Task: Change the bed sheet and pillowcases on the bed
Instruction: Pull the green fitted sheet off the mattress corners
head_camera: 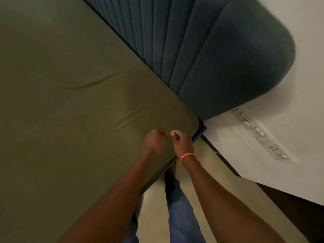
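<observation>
Arms: reach out over the bed's corner.
Left hand (154, 140): fingers curled; hold unclear, blurred.
Right hand (180, 141): same.
Sheet (70, 102): smooth, likely being fitted.

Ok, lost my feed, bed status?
Left hand, right hand curled over green sheet near headboard corner; grip unclear. No pillows visible. Nothing blocking.

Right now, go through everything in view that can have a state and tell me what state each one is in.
Olive green bed sheet: spread over the mattress, mostly smooth, creased near the corner.
Left hand: fingers curled above the sheet near the corner; any grip is too blurred to tell.
Right hand: fingers curled, same doubt.
Orange bracelet: on the right wrist.
Wall switch panel: switch positions unreadable.
</observation>
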Available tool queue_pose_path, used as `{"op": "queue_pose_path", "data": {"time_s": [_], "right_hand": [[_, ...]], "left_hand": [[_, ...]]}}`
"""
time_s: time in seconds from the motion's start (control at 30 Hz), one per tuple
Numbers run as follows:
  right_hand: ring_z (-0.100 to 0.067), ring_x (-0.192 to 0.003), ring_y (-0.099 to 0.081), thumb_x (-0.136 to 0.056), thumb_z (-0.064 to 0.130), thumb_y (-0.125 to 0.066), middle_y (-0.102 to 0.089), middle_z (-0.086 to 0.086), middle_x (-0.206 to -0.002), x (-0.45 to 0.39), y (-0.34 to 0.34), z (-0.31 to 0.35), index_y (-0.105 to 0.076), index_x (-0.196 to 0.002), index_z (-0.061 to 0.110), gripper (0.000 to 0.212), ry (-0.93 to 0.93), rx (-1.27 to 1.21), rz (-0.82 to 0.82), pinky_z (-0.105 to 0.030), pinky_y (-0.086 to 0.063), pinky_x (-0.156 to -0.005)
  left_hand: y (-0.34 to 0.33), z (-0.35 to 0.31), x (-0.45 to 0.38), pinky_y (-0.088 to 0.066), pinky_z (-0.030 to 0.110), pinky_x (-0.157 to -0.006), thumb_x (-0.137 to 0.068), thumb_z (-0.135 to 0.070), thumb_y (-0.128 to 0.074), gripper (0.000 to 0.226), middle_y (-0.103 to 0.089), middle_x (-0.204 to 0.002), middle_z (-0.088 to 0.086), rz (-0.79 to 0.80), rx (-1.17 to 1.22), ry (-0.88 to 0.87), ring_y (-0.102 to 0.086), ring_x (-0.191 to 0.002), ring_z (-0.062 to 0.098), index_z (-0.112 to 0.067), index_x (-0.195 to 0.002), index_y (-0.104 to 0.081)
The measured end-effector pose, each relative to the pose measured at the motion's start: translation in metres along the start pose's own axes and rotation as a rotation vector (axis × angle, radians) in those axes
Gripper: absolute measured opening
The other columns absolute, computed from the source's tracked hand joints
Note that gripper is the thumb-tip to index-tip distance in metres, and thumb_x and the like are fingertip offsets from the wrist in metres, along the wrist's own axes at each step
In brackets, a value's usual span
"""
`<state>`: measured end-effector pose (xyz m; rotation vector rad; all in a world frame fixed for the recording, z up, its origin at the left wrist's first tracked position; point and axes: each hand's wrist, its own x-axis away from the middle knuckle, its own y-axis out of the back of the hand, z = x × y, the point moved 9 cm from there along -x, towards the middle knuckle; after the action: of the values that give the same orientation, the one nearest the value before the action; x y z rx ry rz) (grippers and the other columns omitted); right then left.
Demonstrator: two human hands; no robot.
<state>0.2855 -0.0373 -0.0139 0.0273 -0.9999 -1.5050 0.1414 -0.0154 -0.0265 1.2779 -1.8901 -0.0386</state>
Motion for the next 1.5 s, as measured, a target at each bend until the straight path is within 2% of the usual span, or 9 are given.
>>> {"op": "queue_pose_path", "data": {"time_s": [0.2,0.47,0.67,0.83,0.93,1.13,1.3,1.43,1.5], "right_hand": [[-0.025,-0.1,-0.066,-0.106,0.031,-0.051,-0.07,-0.002,-0.109,-0.079,0.027,-0.063,-0.06,-0.11,0.024,0.012,0.03,0.321,-0.072,-0.035,-0.049,-0.071],[-0.035,-0.102,-0.07,-0.089,0.061,-0.069,-0.064,-0.018,-0.123,-0.129,0.04,-0.111,-0.043,-0.133,0.008,0.074,-0.213,0.541,-0.196,-0.047,-0.059,-0.077],[-0.033,-0.099,-0.073,-0.102,0.048,-0.056,-0.068,-0.023,-0.123,-0.147,0.033,-0.114,-0.055,-0.128,0.011,0.045,-0.112,0.59,-0.198,-0.04,-0.058,-0.072],[-0.036,-0.108,-0.068,-0.112,0.032,-0.037,-0.071,-0.018,-0.115,-0.165,0.015,-0.117,-0.06,-0.124,0.013,0.032,-0.074,0.657,-0.017,-0.038,-0.049,-0.076],[-0.035,-0.099,-0.069,-0.109,0.028,-0.043,-0.073,-0.018,-0.105,-0.16,0.023,-0.109,-0.065,-0.113,0.01,0.028,-0.013,0.6,-0.099,-0.033,-0.036,-0.066],[-0.015,-0.064,-0.046,-0.104,0.025,-0.052,-0.05,-0.001,-0.067,-0.152,0.04,-0.103,-0.052,-0.074,0.018,0.031,-0.013,0.419,-0.177,-0.023,-0.027,-0.055],[-0.017,-0.06,-0.043,-0.097,0.021,-0.053,-0.046,0.0,-0.059,-0.152,0.024,-0.09,-0.05,-0.064,0.015,0.034,-0.048,0.325,-0.286,-0.041,-0.043,-0.079],[-0.017,-0.062,-0.041,-0.098,0.02,-0.053,-0.051,-0.003,-0.065,-0.15,0.018,-0.08,-0.057,-0.071,0.008,0.03,0.008,0.373,-0.249,-0.037,-0.014,-0.064],[-0.012,-0.057,-0.04,-0.1,0.022,-0.054,-0.049,-0.002,-0.061,-0.15,0.021,-0.082,-0.053,-0.069,0.012,0.032,0.076,0.34,-0.217,-0.034,-0.021,-0.059]], "left_hand": [[-0.064,-0.011,-0.073,-0.059,0.042,-0.08,-0.087,-0.046,-0.042,0.039,-0.076,-0.103,0.01,-0.034,-0.153,0.164,-0.072,-0.096,0.036,-0.024,-0.099,-0.072],[-0.108,-0.019,-0.127,-0.049,0.039,-0.079,-0.105,-0.063,-0.041,0.058,-0.066,-0.118,0.014,-0.117,-0.523,0.2,-0.067,-0.107,0.036,-0.01,-0.119,-0.059],[-0.115,-0.015,-0.157,-0.046,0.04,-0.08,-0.105,-0.047,-0.052,0.038,-0.065,-0.119,0.017,-0.108,-0.485,0.191,-0.064,-0.109,0.04,-0.011,-0.111,-0.06],[-0.123,-0.03,-0.156,-0.049,0.041,-0.084,-0.099,-0.043,-0.059,0.033,-0.065,-0.12,0.015,-0.072,-0.4,0.181,-0.064,-0.112,0.039,-0.012,-0.109,-0.062],[-0.121,-0.028,-0.152,-0.051,0.043,-0.088,-0.099,-0.043,-0.057,0.035,-0.066,-0.121,0.017,-0.095,-0.335,0.18,-0.064,-0.112,0.042,-0.012,-0.113,-0.064],[-0.096,0.025,-0.143,-0.064,0.045,-0.071,-0.085,-0.072,-0.026,0.068,-0.073,-0.076,0.003,-0.334,0.101,0.247,-0.073,-0.066,0.028,-0.017,-0.086,-0.067],[-0.044,0.055,-0.122,-0.062,0.046,-0.07,-0.093,-0.06,-0.036,0.054,-0.071,-0.066,-0.003,-0.479,0.339,0.227,-0.071,-0.066,0.023,-0.019,-0.073,-0.066],[-0.041,0.06,-0.126,-0.061,0.048,-0.072,-0.1,-0.048,-0.046,0.041,-0.072,-0.071,-0.007,-0.479,0.431,0.156,-0.071,-0.07,0.018,-0.021,-0.077,-0.068],[-0.054,0.044,-0.128,-0.06,0.043,-0.07,-0.1,-0.041,-0.05,0.033,-0.073,-0.074,-0.007,-0.441,0.381,0.118,-0.07,-0.07,0.015,-0.021,-0.081,-0.069]]}}
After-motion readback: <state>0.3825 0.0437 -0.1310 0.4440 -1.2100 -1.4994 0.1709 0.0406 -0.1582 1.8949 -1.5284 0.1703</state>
